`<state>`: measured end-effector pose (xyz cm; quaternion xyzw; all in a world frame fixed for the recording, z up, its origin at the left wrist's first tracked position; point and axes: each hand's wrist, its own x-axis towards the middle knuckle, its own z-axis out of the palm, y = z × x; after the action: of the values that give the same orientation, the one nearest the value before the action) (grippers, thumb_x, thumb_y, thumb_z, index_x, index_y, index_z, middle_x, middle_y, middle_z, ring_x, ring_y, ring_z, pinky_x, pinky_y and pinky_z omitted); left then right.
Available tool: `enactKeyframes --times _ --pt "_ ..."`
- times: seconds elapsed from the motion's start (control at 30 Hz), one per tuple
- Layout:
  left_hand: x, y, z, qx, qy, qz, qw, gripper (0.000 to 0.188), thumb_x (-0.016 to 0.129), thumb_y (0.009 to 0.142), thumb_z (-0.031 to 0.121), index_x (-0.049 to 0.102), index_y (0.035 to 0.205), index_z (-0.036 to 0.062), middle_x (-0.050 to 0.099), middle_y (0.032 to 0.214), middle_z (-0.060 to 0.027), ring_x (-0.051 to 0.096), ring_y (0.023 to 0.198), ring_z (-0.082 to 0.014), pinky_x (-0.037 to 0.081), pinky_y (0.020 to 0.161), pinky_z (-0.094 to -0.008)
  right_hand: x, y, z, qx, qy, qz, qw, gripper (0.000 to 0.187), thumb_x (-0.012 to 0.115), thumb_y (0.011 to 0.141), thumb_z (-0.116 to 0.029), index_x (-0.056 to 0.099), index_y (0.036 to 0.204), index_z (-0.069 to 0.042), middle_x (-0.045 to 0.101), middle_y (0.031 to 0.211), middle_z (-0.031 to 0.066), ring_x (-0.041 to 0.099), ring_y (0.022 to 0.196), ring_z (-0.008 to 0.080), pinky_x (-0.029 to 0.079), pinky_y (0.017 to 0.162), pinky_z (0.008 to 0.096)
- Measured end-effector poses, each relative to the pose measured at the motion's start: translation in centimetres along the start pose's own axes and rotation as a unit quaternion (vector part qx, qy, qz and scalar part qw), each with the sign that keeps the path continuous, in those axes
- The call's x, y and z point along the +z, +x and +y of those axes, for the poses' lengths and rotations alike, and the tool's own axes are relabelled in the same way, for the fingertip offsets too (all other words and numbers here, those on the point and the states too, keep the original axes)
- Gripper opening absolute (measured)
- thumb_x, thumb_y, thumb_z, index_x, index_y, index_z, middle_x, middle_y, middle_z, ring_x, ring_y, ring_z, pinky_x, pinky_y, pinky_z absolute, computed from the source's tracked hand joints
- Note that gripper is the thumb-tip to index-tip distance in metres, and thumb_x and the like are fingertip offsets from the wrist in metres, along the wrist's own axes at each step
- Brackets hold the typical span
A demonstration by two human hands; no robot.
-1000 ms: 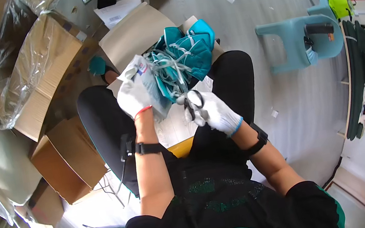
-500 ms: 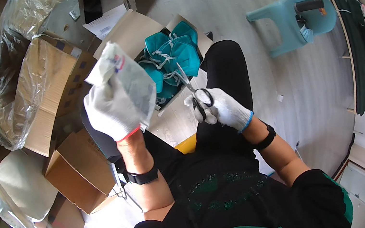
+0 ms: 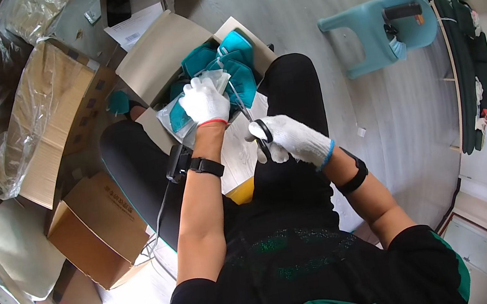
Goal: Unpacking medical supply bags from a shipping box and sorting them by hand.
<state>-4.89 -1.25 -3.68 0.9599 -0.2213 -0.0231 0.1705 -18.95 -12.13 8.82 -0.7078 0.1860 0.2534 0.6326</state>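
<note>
My left hand (image 3: 206, 101), in a white knit glove with a red cuff, is closed on a clear plastic bag (image 3: 167, 118), held low over an open cardboard box (image 3: 155, 50). Part of the bag sticks out past the fingers towards the right. Folded teal fabric pieces (image 3: 234, 56) with white straps fill the box. My right hand (image 3: 290, 138), gloved in white with a blue cuff, grips black-handled scissors (image 3: 245, 111). Their blades point away from me, the tips close to the bag and the teal pieces; whether they touch I cannot tell.
On the left lie opened cardboard boxes (image 3: 96, 233) and a large carton (image 3: 57, 129) draped in clear plastic. A phone (image 3: 119, 6) rests on a box at the back. Light-blue plastic stools (image 3: 357, 18) stand to the right, beside a rack of dark green cloth (image 3: 463, 74).
My left hand has brought the plastic bag down and to the right, from in front of the box to over the teal pieces. My right hand and the scissors have hardly moved.
</note>
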Motion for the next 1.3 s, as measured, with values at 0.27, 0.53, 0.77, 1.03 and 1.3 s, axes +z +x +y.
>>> enactKeyframes --times 0.27,0.53,0.77,1.03,1.3 --pt "2.1 -0.3 -1.1 -0.03 -0.062 -0.006 0.998 0.027 0.073 0.072 0.01 0.067 0.098 0.0029 0.058 0.105 -0.0161 0.06 0.1 -0.0362 0.052 0.083 -0.0469 -2.2 4.8 -1.2 0.039 -0.065 -0.038 0.996 0.047 0.047 0.098 -0.044 0.06 0.079 -0.003 0.051 0.057 0.0015 0.044 0.044 0.0105 0.035 0.043 0.0286" --pt "1.6 -1.6 -1.7 -0.004 -0.054 -0.019 0.998 0.026 0.067 0.076 0.012 0.066 0.102 0.0045 0.062 0.107 -0.0158 0.059 0.101 -0.0327 0.049 0.084 -0.0449 -2.0 6.5 -4.0 0.151 -0.151 0.045 0.976 0.046 0.061 0.091 -0.044 0.065 0.073 -0.002 0.058 0.058 0.0055 0.048 0.048 0.0124 0.036 0.046 0.0289" --pt "2.0 -1.7 -2.8 -0.076 -0.043 -0.108 0.99 0.02 0.064 0.078 0.012 0.067 0.097 0.0071 0.07 0.094 -0.0137 0.069 0.091 -0.0345 0.055 0.078 -0.0444 -1.6 6.0 -0.3 0.09 -0.087 0.047 0.991 0.044 0.069 0.089 -0.04 0.064 0.072 0.001 0.053 0.056 0.0042 0.047 0.049 0.011 0.039 0.047 0.0292" --pt "2.9 -2.3 -3.7 0.004 -0.07 -0.092 0.993 0.012 0.063 0.078 0.011 0.066 0.089 0.0068 0.07 0.086 -0.0163 0.072 0.08 -0.0326 0.057 0.07 -0.042 -0.8 6.5 1.0 -0.002 -0.138 0.027 0.99 0.041 0.069 0.09 -0.043 0.071 0.089 -0.002 0.054 0.061 0.0016 0.046 0.052 0.0074 0.035 0.047 0.0257" --pt "3.6 -3.8 -3.1 -0.016 -0.094 -0.074 0.993 0.007 0.064 0.08 0.011 0.063 0.086 0.0065 0.069 0.09 -0.0149 0.07 0.083 -0.033 0.056 0.074 -0.0435 -2.6 10.0 -0.2 0.156 -0.127 -0.007 0.98 0.054 0.072 0.082 -0.054 0.068 0.076 -0.001 0.046 0.054 0.0015 0.042 0.046 0.0137 0.029 0.046 0.0318"
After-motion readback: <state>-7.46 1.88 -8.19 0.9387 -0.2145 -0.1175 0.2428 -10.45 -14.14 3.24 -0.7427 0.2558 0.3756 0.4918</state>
